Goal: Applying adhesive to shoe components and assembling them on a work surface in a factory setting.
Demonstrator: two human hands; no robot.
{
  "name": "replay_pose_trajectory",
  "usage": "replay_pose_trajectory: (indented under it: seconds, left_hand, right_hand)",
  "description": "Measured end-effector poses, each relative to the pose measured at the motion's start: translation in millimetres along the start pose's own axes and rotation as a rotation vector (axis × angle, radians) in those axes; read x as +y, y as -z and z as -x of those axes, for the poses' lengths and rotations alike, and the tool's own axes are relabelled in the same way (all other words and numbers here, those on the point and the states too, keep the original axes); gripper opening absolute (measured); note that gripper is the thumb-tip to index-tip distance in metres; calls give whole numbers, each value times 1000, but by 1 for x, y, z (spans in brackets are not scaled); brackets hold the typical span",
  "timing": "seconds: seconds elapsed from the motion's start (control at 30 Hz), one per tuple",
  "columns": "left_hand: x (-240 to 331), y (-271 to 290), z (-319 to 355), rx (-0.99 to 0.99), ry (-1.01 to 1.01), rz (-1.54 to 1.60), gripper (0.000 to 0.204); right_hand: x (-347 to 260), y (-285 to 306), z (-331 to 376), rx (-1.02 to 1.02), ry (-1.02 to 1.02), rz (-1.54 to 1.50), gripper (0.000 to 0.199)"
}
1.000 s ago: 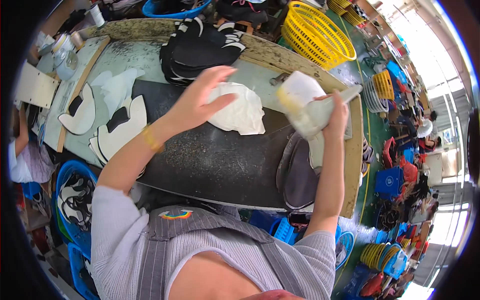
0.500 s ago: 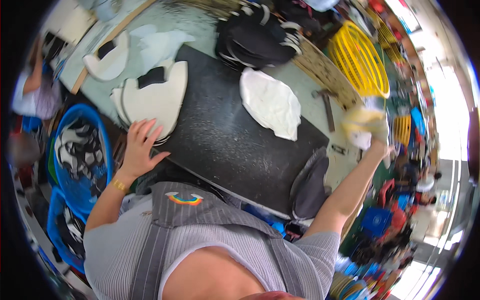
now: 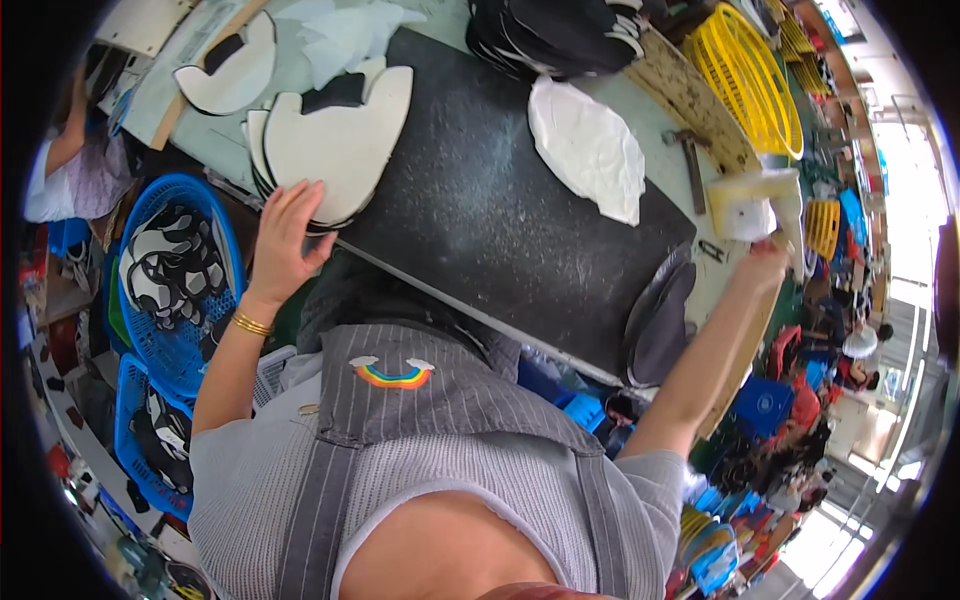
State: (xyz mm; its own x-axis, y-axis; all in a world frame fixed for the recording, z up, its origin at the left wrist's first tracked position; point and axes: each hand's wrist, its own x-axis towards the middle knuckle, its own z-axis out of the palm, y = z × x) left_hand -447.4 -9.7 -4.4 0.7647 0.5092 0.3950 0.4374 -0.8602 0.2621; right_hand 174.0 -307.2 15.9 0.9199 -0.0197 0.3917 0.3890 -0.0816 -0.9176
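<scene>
My left hand [image 3: 290,240] rests its outstretched fingers on the near edge of a stack of off-white, notched foam-like pieces [image 3: 345,150]. A small black patch [image 3: 335,93] lies in the notch of the top piece. Far to the right, my right hand [image 3: 762,262] is closed beside a whitish tub [image 3: 745,205] with yellowish sides. Whatever its fingers hold is hidden. Between my hands lies a black board [image 3: 480,200], dusted with pale specks. A crumpled white oval sheet [image 3: 590,150] is on the board's far right part.
Dark curved pieces [image 3: 660,315] lie at the board's right end. A hammer [image 3: 692,170] sits near the tub. Black pieces [image 3: 545,35] are piled at the back. Blue baskets [image 3: 235,270] of cut pieces stand left, a yellow basket [image 3: 745,80] far right. Another person [image 3: 85,165] is at left.
The view has shifted, so the table sits higher in the picture. My right hand stays by the tub, which is less blurred now. My left hand remains at the stack.
</scene>
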Motion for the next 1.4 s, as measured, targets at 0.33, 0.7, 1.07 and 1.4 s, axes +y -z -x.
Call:
replay_pose_trajectory:
  seconds: [0.33,0.7,1.07,1.4]
  left_hand:
    - [-4,-19,6,47,-27,14,60]
    - [4,-20,2,136,92,54,55]
    - [43,-98,25,125,-377,52,34]
    - [53,-111,25,301,-290,-59,48]
  right_hand:
    - [-88,-141,220,-1069,1059,1140,41]
    - [-132,-53,226,-1074,714,849,50]
    - [-127,-63,327,-1590,591,849,95]
    - [-121,-173,309,-1574,775,660,94]
